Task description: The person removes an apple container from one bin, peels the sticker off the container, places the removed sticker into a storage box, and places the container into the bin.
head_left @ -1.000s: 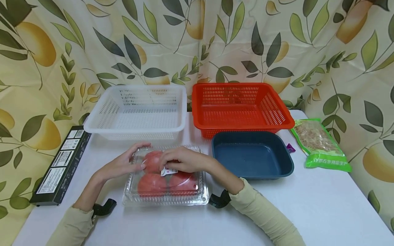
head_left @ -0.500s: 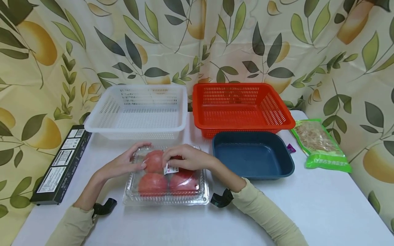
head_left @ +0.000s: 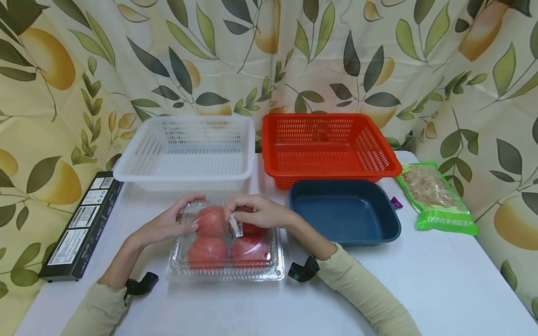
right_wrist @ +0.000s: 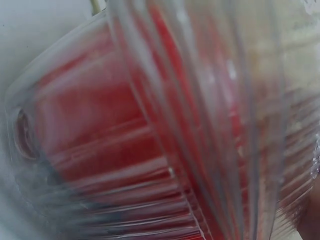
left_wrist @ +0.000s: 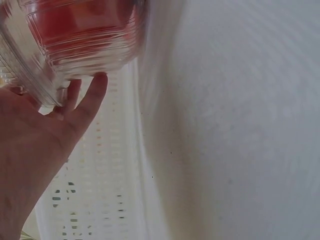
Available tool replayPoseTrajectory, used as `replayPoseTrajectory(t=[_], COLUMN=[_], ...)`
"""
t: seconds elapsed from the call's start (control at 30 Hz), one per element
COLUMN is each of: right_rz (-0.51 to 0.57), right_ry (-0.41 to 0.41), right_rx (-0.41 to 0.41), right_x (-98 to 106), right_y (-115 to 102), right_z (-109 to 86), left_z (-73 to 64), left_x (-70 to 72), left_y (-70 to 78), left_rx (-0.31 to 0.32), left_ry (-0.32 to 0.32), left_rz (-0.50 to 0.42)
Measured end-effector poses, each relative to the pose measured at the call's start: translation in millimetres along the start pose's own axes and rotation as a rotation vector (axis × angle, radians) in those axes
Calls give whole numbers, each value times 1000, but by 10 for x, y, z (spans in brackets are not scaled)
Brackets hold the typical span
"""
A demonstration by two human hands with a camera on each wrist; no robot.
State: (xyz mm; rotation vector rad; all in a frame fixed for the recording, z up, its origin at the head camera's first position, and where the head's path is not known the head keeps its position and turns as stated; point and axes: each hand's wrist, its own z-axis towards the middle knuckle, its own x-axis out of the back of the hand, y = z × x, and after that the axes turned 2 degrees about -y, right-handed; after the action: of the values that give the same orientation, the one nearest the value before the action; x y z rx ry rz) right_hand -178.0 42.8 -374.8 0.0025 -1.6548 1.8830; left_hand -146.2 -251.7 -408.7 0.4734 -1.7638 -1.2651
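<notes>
A clear plastic clamshell container (head_left: 180, 269) sits on the table with several large tomatoes (head_left: 208, 253) inside. My left hand (head_left: 164, 226) grips its left side, the thumb lying on the lid and the fingers around the far left corner; in the left wrist view the fingertips touch the ribbed wall. Over the lid, my right hand (head_left: 262, 213) pinches a white printed sticker (head_left: 238, 227), which stands bent up from the lid. The right wrist view is filled by the container's ribbed side (right_wrist: 125, 150), with only a sliver of the hand at its right edge.
Behind the container stands a white plastic basket (head_left: 185, 178), beside a red basket (head_left: 332, 175). A dark blue basin (head_left: 344, 237) is to the right, near a small purple wrapped item (head_left: 396, 203) and a green packet (head_left: 447, 219). A long black box (head_left: 80, 228) lies at the left.
My right hand has shifted slightly to the right and drawn the sticker further up from the lid, so it now stands more upright. The left hand and container have stayed in place.
</notes>
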Motion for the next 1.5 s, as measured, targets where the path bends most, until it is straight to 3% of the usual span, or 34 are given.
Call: replayPoseTrajectory(t=[0.37,0.9,1.5], right_rz=[-10,-61,79], right_ry=[-46,-20,60], right_rx=[0,-16,19], right_x=[-38,-28,-10], right_y=[-14,-37,-24], right_z=[21,2,-28], left_z=[-29,-6,3], left_x=[-14,-7,14], left_y=[-21,-50,-26], left_rx=[14,0,1], left_ry=[8,14,-12], left_rz=[18,16,1])
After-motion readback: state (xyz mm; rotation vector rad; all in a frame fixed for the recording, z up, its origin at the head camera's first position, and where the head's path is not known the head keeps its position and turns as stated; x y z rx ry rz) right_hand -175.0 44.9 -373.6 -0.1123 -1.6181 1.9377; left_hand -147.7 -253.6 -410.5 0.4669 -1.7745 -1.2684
